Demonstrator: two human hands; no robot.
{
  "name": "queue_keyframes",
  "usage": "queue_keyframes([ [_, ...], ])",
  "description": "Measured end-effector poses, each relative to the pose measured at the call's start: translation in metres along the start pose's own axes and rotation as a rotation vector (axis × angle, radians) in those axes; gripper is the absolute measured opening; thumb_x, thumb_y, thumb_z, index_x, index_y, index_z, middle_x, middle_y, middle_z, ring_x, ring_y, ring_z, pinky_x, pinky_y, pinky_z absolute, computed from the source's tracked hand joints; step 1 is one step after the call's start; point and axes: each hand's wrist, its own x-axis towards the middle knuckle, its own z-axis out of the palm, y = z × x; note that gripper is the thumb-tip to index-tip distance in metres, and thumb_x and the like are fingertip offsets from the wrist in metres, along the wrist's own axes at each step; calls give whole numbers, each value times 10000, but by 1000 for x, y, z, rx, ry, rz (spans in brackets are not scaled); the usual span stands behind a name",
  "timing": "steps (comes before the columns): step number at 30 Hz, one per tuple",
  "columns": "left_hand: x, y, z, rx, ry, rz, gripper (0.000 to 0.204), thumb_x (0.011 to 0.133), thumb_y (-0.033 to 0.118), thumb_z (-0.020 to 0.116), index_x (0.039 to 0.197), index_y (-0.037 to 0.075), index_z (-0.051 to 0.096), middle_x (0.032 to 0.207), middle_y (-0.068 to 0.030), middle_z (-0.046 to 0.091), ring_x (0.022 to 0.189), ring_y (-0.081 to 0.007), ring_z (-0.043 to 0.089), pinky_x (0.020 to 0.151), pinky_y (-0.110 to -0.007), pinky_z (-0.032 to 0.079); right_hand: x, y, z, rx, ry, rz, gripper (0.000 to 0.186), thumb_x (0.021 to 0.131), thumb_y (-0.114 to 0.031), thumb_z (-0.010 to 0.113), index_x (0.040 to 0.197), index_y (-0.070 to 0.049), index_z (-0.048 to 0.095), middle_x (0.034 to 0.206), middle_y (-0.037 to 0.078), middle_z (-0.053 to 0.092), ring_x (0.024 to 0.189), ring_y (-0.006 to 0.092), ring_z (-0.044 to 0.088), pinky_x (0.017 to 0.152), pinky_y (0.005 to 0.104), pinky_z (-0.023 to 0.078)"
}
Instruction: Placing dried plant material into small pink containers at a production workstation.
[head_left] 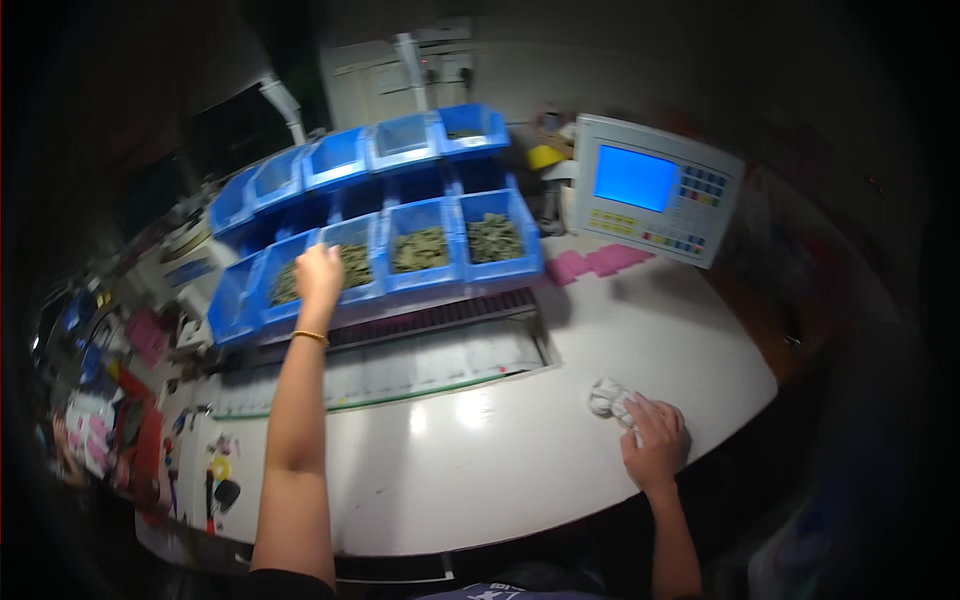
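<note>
Reaching into the bins (503, 270) seemed the step in hand, the left hand (318, 275) bunched by the green pieces (420, 250), its grip impossible to tell, the right hand (655, 435) half-curled at a white bundle (604, 396), and the next move called for a light pinch.

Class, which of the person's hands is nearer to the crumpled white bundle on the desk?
Right. The right hand is at the white bundle's near right edge; the left hand is farther back and left, over the lower blue bins.
</note>
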Motion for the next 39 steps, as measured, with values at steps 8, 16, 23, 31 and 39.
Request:
queue_keyframes([
  [8, -122, 74, -3, -510, -549, 206, 385, 904, 272, 689, 674, -33, 646, 569, -163, 593, 495, -176, 507, 522, -375, 407, 21, 61, -24, -40, -113, -107, 448, 725, -26, 601, 1131, -176, 717, 1250, -15, 657, 1147, 259, 560, 1096, 443, 342],
  [16, -183, 176, 68, -447, -571, 666, 219, 875, 224, 704, 955, 20, 688, 941, -124, 639, 880, -298, 608, 742, -368, 497, 108, 143, 36, 479, -109, 245, 315, 914, -169, 636, 1209, -60, 647, 1187, 162, 629, 1155, 334, 541, 991, 457, 430],
  [23, -149, 227, 191, -206, -129, 923, 707, 810, 402, 751, 1344, 27, 479, 1338, -203, 477, 1164, -383, 521, 1017, -442, 413, 225, 292, 126, -299, 376, -12, 553, 841, -182, 675, 1333, 6, 504, 1277, 216, 551, 1143, 406, 516, 1019, 494, 389],
  [31, -114, 238, 217, -95, -426, 772, 911, 743, 633, 712, 1327, -21, 468, 1218, -185, 545, 1100, -360, 520, 963, -482, 396, 281, 300, 136, -71, 143, 161, 538, 845, -220, 671, 1324, -24, 526, 1307, 195, 536, 1155, 399, 509, 1026, 491, 382],
  [39, -116, 261, 227, -211, -315, 909, 856, 741, 635, 711, 1243, -32, 528, 1152, -200, 576, 1111, -370, 531, 956, -464, 430, 280, 289, 134, 115, -11, 356, 522, 848, -263, 665, 1314, -58, 552, 1342, 172, 520, 1169, 391, 500, 1033, 488, 375],
])
